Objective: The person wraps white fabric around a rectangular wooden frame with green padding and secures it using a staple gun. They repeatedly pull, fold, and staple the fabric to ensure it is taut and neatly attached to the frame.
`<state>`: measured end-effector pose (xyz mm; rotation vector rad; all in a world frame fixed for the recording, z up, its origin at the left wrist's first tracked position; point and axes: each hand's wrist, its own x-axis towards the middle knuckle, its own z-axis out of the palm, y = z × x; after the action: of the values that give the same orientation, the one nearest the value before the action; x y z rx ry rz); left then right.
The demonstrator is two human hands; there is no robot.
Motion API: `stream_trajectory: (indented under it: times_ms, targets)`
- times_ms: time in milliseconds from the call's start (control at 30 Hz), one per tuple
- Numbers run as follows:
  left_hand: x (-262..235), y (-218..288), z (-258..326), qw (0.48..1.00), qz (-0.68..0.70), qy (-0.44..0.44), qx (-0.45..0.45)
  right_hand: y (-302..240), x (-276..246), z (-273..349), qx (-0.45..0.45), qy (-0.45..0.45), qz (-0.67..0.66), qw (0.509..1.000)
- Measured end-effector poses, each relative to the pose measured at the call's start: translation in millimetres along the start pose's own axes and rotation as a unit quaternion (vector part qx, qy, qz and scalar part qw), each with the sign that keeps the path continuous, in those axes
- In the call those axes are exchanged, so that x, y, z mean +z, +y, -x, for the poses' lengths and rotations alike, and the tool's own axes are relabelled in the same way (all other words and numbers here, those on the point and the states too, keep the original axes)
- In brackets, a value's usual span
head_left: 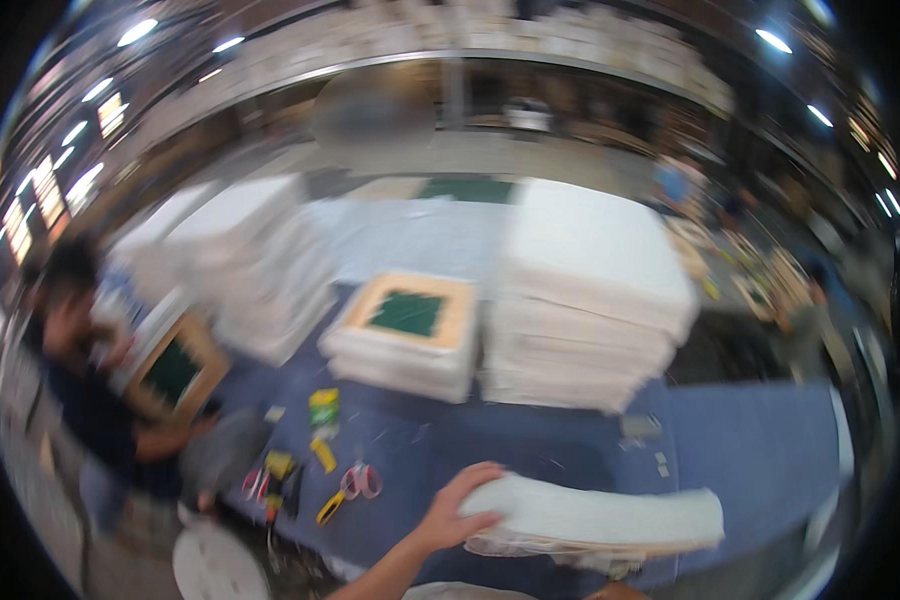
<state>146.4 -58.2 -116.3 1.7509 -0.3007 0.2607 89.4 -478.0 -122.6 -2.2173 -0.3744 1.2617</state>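
Note:
My left hand (pixel 460 508) grips the left end of a white padded seat cushion (pixel 590 508), its fingers over the top and its thumb on the near side. The cushion is tilted on edge above the blue table cover (pixel 400 440). A thin wooden edge and loose white fabric show along its underside. Only a sliver of my right hand (pixel 617 592) shows at the lower edge, below the cushion; its fingers are hidden. Beside it is a small object too blurred to name. Red-handled scissors (pixel 362 481) and a yellow utility knife (pixel 331 507) lie left of my left hand.
Tall stacks of white cushions (pixel 590 300) stand at the back right and back left. A cushion with a wooden frame (pixel 400 312) tops a short pile between them. More hand tools (pixel 275 480) lie at the left edge. A person (pixel 90 370) handles another framed cushion (pixel 178 370) there.

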Motion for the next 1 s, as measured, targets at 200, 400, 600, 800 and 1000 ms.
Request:
stream_trajectory:
  times_ms: [200,400,600,800,1000]
  targets:
    - [11.1,-46.7,-13.5,0.992,0.078,0.057,0.078,-312.3,-58.4,-6.4,-0.531,-0.141,0.064,0.833]
    - [8.4,-49.4,-44.1,0.990,0.134,0.044,0.008,-509.4,109.4,38.2,-0.821,-0.275,0.087,0.492]
    - [5.1,-54.0,-35.0,0.993,0.104,0.024,0.045,-487.5,142.8,10.0,-0.692,-0.425,0.066,0.580]
    - [15.9,-57.5,-10.0,0.988,0.120,0.043,0.087,-392.6,116.5,-82.6,-0.528,-0.487,-0.037,0.695]
    - [-21.3,-24.4,-30.5,0.984,-0.166,-0.024,0.065,-370.9,118.2,-103.9,-0.519,-0.502,-0.087,0.687]
